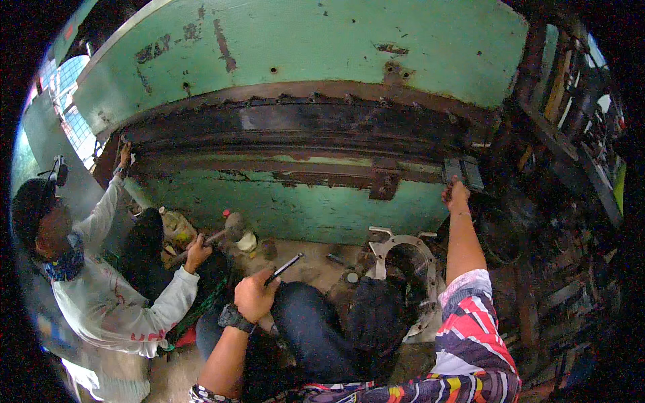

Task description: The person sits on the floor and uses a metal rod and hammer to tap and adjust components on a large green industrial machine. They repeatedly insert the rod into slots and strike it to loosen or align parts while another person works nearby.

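Note:
My left hand [254,295], a watch on its wrist, is closed around a slim, dark, pen-shaped tool [287,266] above my knee. The tool's tip points up and to the right. At the right end of a large green press [302,201], my right hand [457,193] reaches out with fingers curled against a grey metal block [470,173]. That block sits at the end of the long dark horizontal beam [302,124]. My fingertips are partly hidden there.
A co-worker [114,289] crouches at left, one hand at the press's left end, the other holding a hammer [233,227]. A ring-shaped metal frame [426,269] stands near my right knee. Dark racks of metal parts [564,221] line the right.

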Tool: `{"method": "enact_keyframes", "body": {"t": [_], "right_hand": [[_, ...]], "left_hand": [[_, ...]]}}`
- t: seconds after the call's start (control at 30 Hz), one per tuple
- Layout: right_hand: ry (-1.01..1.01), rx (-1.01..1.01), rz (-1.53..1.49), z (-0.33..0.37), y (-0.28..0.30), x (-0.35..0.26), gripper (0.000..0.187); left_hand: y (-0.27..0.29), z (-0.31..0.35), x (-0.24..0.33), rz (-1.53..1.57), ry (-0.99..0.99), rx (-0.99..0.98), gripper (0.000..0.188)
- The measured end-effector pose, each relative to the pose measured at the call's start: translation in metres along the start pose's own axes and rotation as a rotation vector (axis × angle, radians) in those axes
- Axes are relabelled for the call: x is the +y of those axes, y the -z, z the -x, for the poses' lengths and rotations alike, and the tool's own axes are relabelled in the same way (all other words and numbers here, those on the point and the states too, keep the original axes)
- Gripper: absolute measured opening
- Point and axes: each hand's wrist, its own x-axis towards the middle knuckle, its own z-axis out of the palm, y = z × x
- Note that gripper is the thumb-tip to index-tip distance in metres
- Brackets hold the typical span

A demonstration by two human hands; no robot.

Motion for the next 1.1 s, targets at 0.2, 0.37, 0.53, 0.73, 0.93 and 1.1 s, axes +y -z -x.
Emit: {"method": "enact_keyframes", "body": {"t": [0.2,0.37,0.53,0.73,0.93,1.1], "right_hand": [[0.0,-0.046,0.255,0.013,0.003,-0.009,0.048],[0.902,0.207,0.752,0.005,0.007,-0.029,0.04],[0.889,0.141,0.447,0.007,-0.033,-0.084,0.033],[1.165,0.096,0.576,0.045,-0.063,-0.104,0.026],[0.345,-0.359,0.162,0.132,-0.088,-0.153,0.057],[0.776,-0.225,0.644,0.073,-0.089,-0.17,0.053]], "left_hand": [[-0.009,0.001,-0.016,0.059,-0.062,0.048,0.026],[0.0,-0.005,-0.003,0.017,-0.015,-0.029,0.026],[-0.003,-0.005,-0.006,0.106,-0.016,0.021,0.024],[-0.015,-0.019,0.005,0.243,-0.081,0.089,0.025],[0.007,-0.034,0.047,0.184,-0.064,0.145,0.028],[-0.004,-0.069,0.086,0.045,-0.127,-0.025,0.033]]}}
